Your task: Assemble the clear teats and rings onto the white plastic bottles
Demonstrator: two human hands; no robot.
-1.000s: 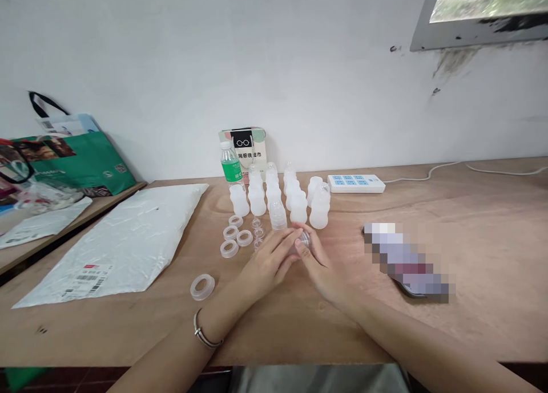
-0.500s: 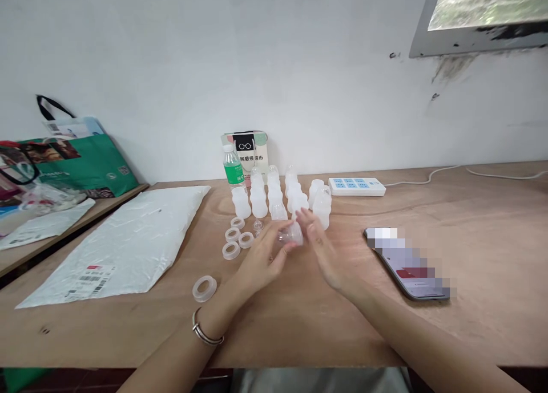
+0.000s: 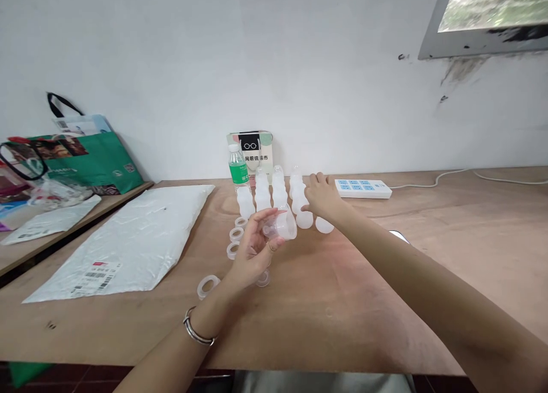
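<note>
My left hand [image 3: 252,250] grips a clear plastic bottle cap [image 3: 286,225], tilted, with its wide opening to the right; what sits inside is hard to make out. Further back, my right hand [image 3: 323,196] has its fingers curled over the right end of a group of white baby bottles [image 3: 246,203]. The bottle under its fingers is mostly hidden. Below the right hand shows the lower part of another white bottle [image 3: 324,226]. Several translucent rings [image 3: 236,234] lie left of my left hand, with one ring [image 3: 208,286] nearer. A small clear piece [image 3: 264,278] lies beneath the left wrist.
A white plastic mailer [image 3: 128,239] covers the table's left part. Behind the bottles stand a green-labelled water bottle [image 3: 238,167] and a paper bag [image 3: 263,150]. A power strip [image 3: 363,189] lies at the back right. My right forearm mostly covers a phone [image 3: 400,236].
My right hand has moved away from the cap, back to the right-hand bottles. The left hand keeps the cap, now turned with its opening more visible. The view has shifted slightly.
</note>
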